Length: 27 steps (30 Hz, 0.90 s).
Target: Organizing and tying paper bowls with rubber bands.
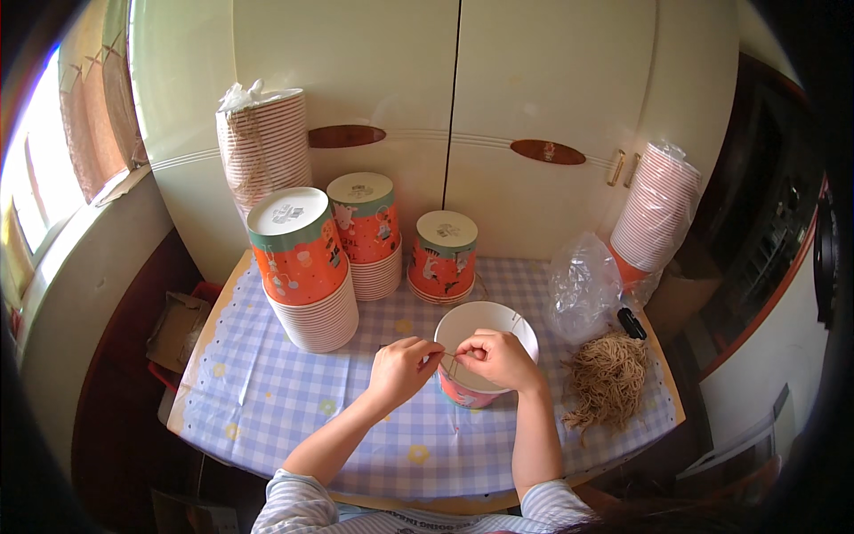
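Observation:
A paper bucket (519, 335), white inside with a pink-orange printed outside, stands mouth up near the middle of the table. Above its near left rim, my left hand (405, 368) and my right hand (500, 360) are close together, fingertips pinched. Between them runs a thin tan string (451, 355), gripped by both hands at the bucket's rim. Another short bit of string shows on the bucket's far right wall. My right hand and wrist cover part of the bucket's mouth and side.
Upside-down stacks of orange and green buckets (311, 267), (369, 222) and a shorter stack (443, 258) stand behind. Tall wrapped stacks (262, 147), (654, 209) flank the table. At right lie a clear plastic bag (583, 285), a black object (632, 323) and a tan string heap (608, 378).

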Tool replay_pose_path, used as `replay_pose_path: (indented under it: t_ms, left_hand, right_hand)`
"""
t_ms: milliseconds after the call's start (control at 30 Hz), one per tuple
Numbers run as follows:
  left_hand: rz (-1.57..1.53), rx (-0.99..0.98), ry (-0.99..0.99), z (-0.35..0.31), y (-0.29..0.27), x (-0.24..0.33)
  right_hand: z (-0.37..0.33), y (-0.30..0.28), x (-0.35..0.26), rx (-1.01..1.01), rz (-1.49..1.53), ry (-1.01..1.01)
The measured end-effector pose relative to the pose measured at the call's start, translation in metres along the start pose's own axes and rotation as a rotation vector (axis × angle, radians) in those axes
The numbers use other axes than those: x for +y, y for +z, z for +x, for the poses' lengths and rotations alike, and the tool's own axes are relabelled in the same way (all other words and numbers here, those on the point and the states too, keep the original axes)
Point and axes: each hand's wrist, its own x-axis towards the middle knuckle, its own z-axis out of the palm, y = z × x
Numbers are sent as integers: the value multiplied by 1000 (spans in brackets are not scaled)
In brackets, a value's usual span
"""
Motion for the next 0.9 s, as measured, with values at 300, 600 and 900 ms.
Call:
replay_pose_path:
  t_ms: [300, 600, 900]
  left_hand:
    - [-95, 97, 105, -4, 13, -1]
    - [-784, -312, -425, 0, 10, -5]
    - [-898, -304, -412, 0, 16, -7]
  right_hand:
    - [0, -1, -1, 8, -16, -8]
    - [1, 0, 1, -12, 52, -20]
    - [1, 1, 4, -30, 46, -27]
